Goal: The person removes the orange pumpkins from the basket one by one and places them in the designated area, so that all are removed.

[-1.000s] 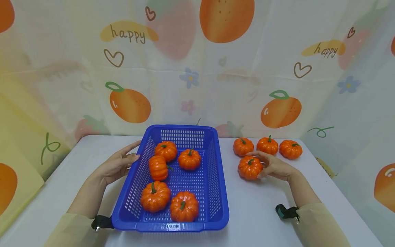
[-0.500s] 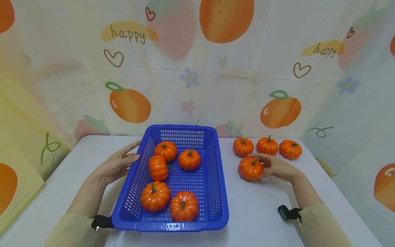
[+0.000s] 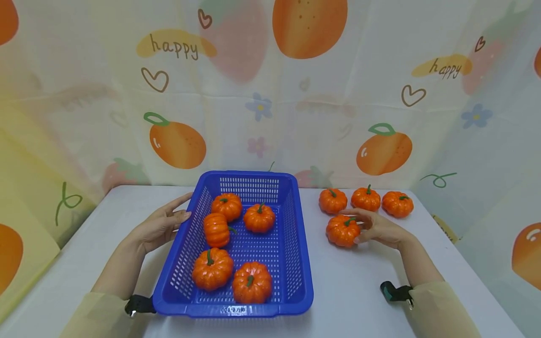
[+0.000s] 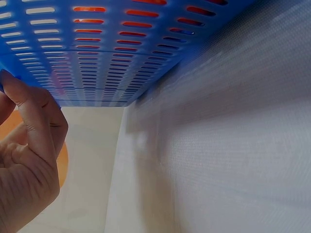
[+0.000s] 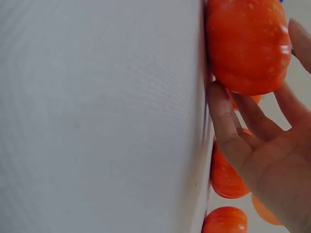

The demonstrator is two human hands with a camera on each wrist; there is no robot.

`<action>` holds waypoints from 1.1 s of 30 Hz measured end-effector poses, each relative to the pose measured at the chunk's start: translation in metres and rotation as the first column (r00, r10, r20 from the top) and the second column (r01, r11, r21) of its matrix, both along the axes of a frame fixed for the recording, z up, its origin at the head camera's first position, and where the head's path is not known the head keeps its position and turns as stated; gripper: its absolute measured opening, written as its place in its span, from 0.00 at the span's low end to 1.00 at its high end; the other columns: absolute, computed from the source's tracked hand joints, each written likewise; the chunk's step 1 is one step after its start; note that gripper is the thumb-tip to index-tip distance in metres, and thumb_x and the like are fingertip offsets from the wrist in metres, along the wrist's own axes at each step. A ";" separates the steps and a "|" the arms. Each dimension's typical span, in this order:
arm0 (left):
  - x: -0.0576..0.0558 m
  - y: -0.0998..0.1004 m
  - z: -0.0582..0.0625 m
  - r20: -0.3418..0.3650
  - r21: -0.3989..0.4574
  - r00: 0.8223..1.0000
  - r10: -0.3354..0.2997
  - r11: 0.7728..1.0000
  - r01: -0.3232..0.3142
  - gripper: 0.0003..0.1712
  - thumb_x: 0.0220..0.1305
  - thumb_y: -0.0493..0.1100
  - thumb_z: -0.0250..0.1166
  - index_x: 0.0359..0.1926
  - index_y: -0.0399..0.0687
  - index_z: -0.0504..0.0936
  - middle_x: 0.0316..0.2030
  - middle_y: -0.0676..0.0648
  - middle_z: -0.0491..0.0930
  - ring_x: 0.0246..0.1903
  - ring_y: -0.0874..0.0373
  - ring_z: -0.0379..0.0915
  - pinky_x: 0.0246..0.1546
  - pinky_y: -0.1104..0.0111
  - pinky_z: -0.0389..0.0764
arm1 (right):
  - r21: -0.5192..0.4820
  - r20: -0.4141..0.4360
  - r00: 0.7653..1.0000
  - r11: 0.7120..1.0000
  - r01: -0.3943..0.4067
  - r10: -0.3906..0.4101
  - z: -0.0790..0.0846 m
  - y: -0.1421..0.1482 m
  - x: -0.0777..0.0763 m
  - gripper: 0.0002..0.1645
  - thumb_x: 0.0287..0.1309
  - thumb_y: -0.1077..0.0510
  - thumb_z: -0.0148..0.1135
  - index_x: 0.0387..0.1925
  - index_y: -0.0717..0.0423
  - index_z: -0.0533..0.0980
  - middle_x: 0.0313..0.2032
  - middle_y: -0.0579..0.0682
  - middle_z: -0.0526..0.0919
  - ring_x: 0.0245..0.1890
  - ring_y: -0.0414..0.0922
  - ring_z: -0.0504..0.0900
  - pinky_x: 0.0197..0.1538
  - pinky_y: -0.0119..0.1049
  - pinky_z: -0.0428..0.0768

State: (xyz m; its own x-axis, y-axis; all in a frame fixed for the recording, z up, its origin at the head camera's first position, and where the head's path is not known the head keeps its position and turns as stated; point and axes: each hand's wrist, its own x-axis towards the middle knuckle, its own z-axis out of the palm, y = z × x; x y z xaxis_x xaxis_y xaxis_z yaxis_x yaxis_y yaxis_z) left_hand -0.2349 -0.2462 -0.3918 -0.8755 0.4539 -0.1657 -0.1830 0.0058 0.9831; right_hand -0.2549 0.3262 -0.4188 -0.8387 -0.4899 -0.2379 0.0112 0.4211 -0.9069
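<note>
On the white table stands a blue plastic basket (image 3: 233, 310) with several small orange pumpkins (image 3: 213, 268) inside. At its left rim is my left hand (image 3: 158, 227), the thumb and index fingertips touching the outer edge. The left wrist view shows this hand (image 4: 31, 145) with bent fingers beside the slotted wall (image 4: 92, 58). Right of the basket, my right hand (image 3: 378, 230) holds a pumpkin (image 3: 341, 231) between thumb and fingers. In the right wrist view that pumpkin (image 5: 249, 46) appears against the table, the fingers lying along its far side.
Behind the right hand, three more pumpkins stand in a row: a left one (image 3: 333, 201), a middle one (image 3: 366, 200) and a right one (image 3: 398, 204). A fruit-printed cloth (image 3: 296, 112) hangs behind the white table (image 3: 342, 291).
Over the first half second my right hand shifts slightly right, and the pumpkin's stem turns to the right. My left hand and the basket stay put.
</note>
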 end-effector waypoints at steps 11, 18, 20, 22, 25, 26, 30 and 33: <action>0.000 0.000 -0.001 0.002 0.001 1.000 0.008 1.000 -0.008 0.44 0.76 0.41 0.52 0.79 0.50 0.33 0.45 0.58 0.85 0.40 0.64 0.86 0.42 0.70 0.87 | 0.143 -0.119 0.989 0.984 0.106 -0.089 0.016 0.007 0.022 0.47 0.58 0.51 0.66 0.74 0.53 0.56 0.73 0.64 0.59 0.70 0.67 0.64 0.64 0.62 0.74; -0.001 0.000 -0.001 -0.002 -0.009 1.000 0.008 1.000 -0.008 0.44 0.76 0.41 0.51 0.79 0.51 0.34 0.46 0.59 0.85 0.40 0.64 0.86 0.43 0.70 0.87 | 0.150 -0.210 0.964 0.968 0.200 -0.166 0.031 0.001 0.053 0.46 0.59 0.50 0.66 0.74 0.55 0.56 0.74 0.59 0.59 0.70 0.65 0.63 0.63 0.67 0.71; -0.001 -0.001 -0.001 -0.005 -0.012 1.000 0.008 1.000 -0.008 0.44 0.76 0.42 0.51 0.79 0.51 0.34 0.46 0.58 0.85 0.41 0.64 0.86 0.43 0.70 0.87 | 0.140 -0.232 0.959 0.970 0.198 -0.163 0.037 -0.004 0.062 0.46 0.59 0.51 0.67 0.73 0.55 0.57 0.74 0.59 0.59 0.70 0.66 0.63 0.64 0.62 0.75; -0.001 -0.002 0.000 -0.008 -0.015 1.000 0.007 1.000 -0.007 0.43 0.76 0.42 0.51 0.79 0.51 0.34 0.46 0.58 0.85 0.41 0.64 0.86 0.43 0.70 0.87 | 0.126 -0.256 0.954 0.973 0.192 -0.155 0.043 -0.010 0.073 0.46 0.59 0.51 0.68 0.73 0.55 0.57 0.73 0.58 0.60 0.70 0.66 0.63 0.63 0.51 0.79; -0.001 -0.002 0.001 -0.009 -0.016 1.000 0.004 1.000 -0.004 0.43 0.76 0.42 0.51 0.79 0.50 0.34 0.46 0.58 0.85 0.41 0.64 0.86 0.43 0.70 0.87 | 0.107 -0.299 0.944 0.978 0.180 -0.141 0.050 -0.021 0.087 0.46 0.58 0.53 0.69 0.73 0.52 0.58 0.73 0.56 0.61 0.68 0.56 0.68 0.59 0.32 0.82; -0.001 -0.002 0.001 -0.008 -0.015 1.000 0.002 1.000 -0.002 0.44 0.76 0.42 0.51 0.79 0.50 0.34 0.45 0.58 0.85 0.41 0.64 0.86 0.43 0.70 0.87 | 0.098 -0.316 0.939 0.980 0.173 -0.134 0.053 -0.024 0.091 0.46 0.57 0.54 0.70 0.73 0.51 0.59 0.72 0.56 0.61 0.67 0.49 0.69 0.58 0.28 0.81; -0.001 -0.001 0.001 -0.003 -0.004 1.000 -0.002 1.000 0.002 0.44 0.76 0.41 0.52 0.79 0.49 0.33 0.44 0.58 0.85 0.40 0.64 0.86 0.43 0.70 0.87 | 0.042 -0.377 0.922 0.992 0.115 -0.091 0.060 -0.040 0.105 0.44 0.57 0.58 0.70 0.72 0.52 0.60 0.71 0.51 0.64 0.60 0.27 0.71 0.57 0.23 0.79; -0.002 -0.001 0.000 -0.003 0.007 1.000 -0.002 1.000 0.003 0.44 0.76 0.41 0.51 0.79 0.49 0.33 0.44 0.58 0.85 0.40 0.64 0.86 0.42 0.70 0.87 | 0.008 -0.424 0.905 0.999 0.048 -0.040 0.066 -0.053 0.112 0.42 0.57 0.61 0.69 0.71 0.53 0.62 0.68 0.40 0.68 0.60 0.24 0.71 0.58 0.26 0.79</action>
State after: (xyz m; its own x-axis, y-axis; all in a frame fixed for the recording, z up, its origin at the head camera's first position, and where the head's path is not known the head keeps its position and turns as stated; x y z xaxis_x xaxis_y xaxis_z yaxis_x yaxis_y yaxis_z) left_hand -0.2364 -0.2468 -0.3917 -0.8749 0.4572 -0.1601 -0.1801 -0.0003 0.9836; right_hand -0.1427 0.2731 -0.3525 -0.8828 -0.4495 0.1362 -0.3535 0.4450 -0.8228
